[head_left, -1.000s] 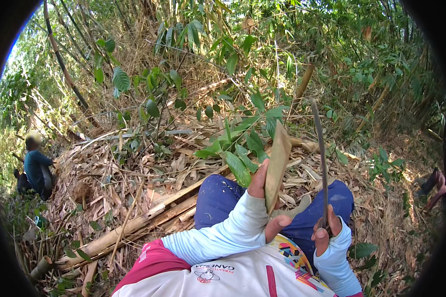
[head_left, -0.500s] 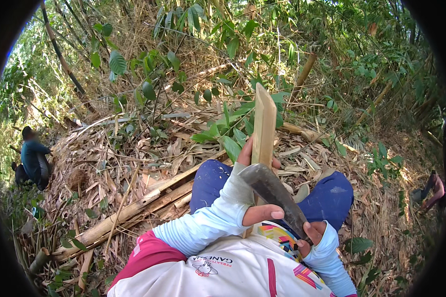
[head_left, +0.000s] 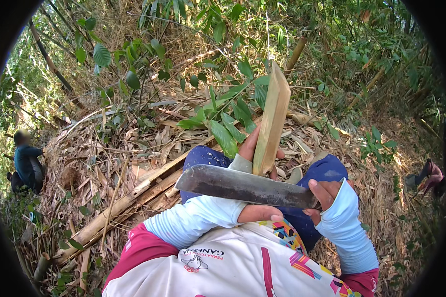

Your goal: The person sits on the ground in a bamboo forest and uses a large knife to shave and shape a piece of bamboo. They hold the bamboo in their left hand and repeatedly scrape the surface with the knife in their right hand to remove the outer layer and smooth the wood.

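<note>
I sit on a leaf-strewn slope with my blue-trousered knees drawn up. My left hand [head_left: 250, 146] grips the lower end of a flat, pale bamboo slat [head_left: 272, 116] and holds it nearly upright in front of me. In my right hand [head_left: 325, 194] is the handle of a machete [head_left: 243, 186]. Its dark, worn blade lies level and points left, crossing just below the base of the slat and over my left forearm. Both arms wear light blue sleeves.
Long cut bamboo poles [head_left: 126, 200] lie on the dry leaves to my left. A leafy green sapling [head_left: 223, 126] grows just beyond my knees. One person in dark blue [head_left: 27, 163] crouches at the far left, another person [head_left: 429, 175] at the right edge.
The machete stood upright at my right a second ago; it has swung down and left to lie level under the slat. The slat has been lifted straighter and closer.
</note>
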`<control>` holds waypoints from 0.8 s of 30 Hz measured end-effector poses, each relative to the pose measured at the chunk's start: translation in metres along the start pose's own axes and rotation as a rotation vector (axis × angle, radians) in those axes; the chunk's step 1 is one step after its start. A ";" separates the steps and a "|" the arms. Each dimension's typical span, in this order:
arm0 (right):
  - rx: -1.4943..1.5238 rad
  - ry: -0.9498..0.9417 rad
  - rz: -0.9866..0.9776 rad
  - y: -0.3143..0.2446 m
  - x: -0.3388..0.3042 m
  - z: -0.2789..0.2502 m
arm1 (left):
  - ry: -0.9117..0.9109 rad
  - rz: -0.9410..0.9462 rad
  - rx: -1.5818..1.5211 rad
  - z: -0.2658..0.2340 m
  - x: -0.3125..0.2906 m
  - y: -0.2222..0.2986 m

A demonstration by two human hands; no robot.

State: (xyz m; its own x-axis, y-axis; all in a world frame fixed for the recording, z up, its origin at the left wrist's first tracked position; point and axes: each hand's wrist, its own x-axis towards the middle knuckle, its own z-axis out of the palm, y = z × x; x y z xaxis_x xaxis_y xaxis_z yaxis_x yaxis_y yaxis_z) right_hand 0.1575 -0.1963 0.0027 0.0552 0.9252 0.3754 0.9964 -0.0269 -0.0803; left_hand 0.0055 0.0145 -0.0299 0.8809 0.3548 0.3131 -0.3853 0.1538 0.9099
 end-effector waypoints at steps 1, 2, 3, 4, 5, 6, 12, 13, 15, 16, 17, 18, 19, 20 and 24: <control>-0.018 -0.021 0.000 0.000 0.002 -0.001 | -0.020 0.008 0.021 -0.001 -0.001 0.001; -0.011 -0.032 -0.006 0.000 0.005 -0.003 | -0.041 0.017 0.041 -0.002 -0.001 0.001; -0.005 -0.043 -0.011 -0.001 0.009 -0.005 | -0.040 0.006 0.032 -0.002 -0.002 0.002; 0.001 -0.054 -0.017 -0.001 0.012 -0.006 | -0.040 -0.004 0.023 -0.001 -0.002 0.003; 0.005 -0.045 -0.027 -0.001 0.014 -0.004 | -0.039 -0.014 0.013 -0.001 -0.003 0.003; 0.007 -0.035 -0.036 -0.002 0.017 -0.004 | -0.036 -0.013 -0.006 0.000 -0.003 0.003; -0.050 -0.011 -0.094 -0.002 0.029 -0.005 | -0.029 -0.034 -0.084 0.000 0.000 0.006; -0.064 -0.001 -0.108 -0.002 0.031 -0.007 | -0.027 -0.030 -0.078 0.000 -0.001 0.007; -0.074 -0.011 -0.101 -0.003 0.033 -0.007 | -0.026 -0.025 -0.062 -0.001 -0.002 0.005; -0.080 -0.016 -0.097 -0.003 0.034 -0.007 | -0.026 -0.024 -0.053 -0.002 -0.002 0.004; -0.088 -0.022 -0.103 -0.004 0.035 -0.007 | -0.026 -0.023 -0.044 -0.002 -0.003 0.003; -0.097 -0.025 -0.108 -0.004 0.035 -0.008 | -0.022 -0.011 -0.033 -0.001 -0.003 0.002; -0.106 -0.029 -0.114 -0.005 0.035 -0.009 | -0.017 0.001 -0.023 0.000 -0.004 0.002; -0.110 -0.030 -0.114 -0.005 0.035 -0.010 | -0.013 0.013 -0.013 0.001 -0.004 0.001; -0.122 -0.052 -0.112 -0.006 0.037 -0.013 | 0.004 -0.028 0.012 0.002 -0.007 0.003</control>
State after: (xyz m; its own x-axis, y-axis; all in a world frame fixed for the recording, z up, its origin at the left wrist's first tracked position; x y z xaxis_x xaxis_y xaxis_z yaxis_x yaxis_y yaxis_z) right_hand 0.1543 -0.1668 0.0286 -0.0571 0.9433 0.3270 0.9967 0.0350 0.0730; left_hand -0.0011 0.0107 -0.0289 0.8902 0.3545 0.2862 -0.3570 0.1523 0.9216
